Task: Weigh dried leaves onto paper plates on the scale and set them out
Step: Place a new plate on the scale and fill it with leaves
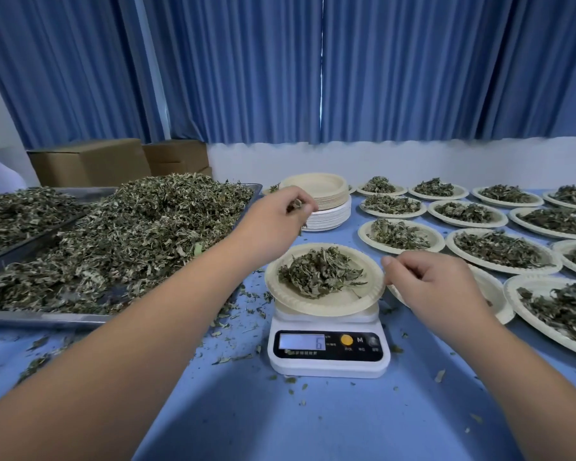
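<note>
blue tabletop (313, 410). pinching spare dried leaves (296, 203) in left hand (276, 217) near paper plate (330, 306) on digital scale (328, 354), probably adjusting weight; gripping its rim with right hand (439, 287), steadying.

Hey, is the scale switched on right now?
On. The scale has its display lit, showing a 6.

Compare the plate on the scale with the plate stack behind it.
The plate on the scale holds a heap of dried leaves; the stack of plates has an empty top plate. The plate on the scale is single and rests on the white scale; the stack stands on the blue table, beige plates above white ones. Both are round paper plates.
</note>
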Tool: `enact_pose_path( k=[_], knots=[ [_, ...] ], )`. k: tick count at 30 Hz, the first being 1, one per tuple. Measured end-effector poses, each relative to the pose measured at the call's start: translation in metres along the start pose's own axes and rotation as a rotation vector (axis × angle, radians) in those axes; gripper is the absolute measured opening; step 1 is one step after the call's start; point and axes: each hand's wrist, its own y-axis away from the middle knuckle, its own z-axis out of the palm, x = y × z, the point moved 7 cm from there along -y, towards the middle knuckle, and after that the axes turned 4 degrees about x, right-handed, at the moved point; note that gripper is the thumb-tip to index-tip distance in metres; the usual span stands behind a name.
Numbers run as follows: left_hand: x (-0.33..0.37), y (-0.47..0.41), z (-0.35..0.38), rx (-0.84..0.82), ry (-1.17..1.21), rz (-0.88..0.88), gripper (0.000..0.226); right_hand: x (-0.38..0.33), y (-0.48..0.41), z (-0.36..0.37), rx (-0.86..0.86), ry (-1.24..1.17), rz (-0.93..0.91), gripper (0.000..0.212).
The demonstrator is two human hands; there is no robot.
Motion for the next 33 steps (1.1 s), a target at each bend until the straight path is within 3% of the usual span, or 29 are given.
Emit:
enact_pose_path(
  k=[2, 6, 12, 17, 28, 33],
  knots=[
    [-0.003, 0.002, 0.015, -0.105, -0.051, 0.008, 0.010, -0.001, 0.000, -0.001, -0.001, 0.002, -0.004, 0.043],
    [-0.008, 0.011, 0.023, -0.228, -0.055, 0.031, 0.031, -0.004, 0.000, -0.003, 0.001, -0.003, -0.016, 0.044],
    [-0.010, 0.012, 0.014, -0.194, 0.150, 0.030, 0.059, -0.005, 0.000, -0.003, 0.006, -0.005, -0.012, 0.042],
    [-0.024, 0.011, 0.006, -0.070, 0.274, -0.041, 0.050, -0.005, 0.000, -0.004, 0.009, -0.006, 0.001, 0.042],
    [-0.019, 0.011, 0.025, -0.149, 0.298, -0.005, 0.048, -0.004, -0.001, -0.003, 0.021, -0.007, 0.015, 0.041],
    [-0.028, 0.017, 0.005, 0.019, 0.247, 0.027, 0.036, -0.003, -0.001, -0.003, 0.024, -0.005, 0.033, 0.041]
  ],
)
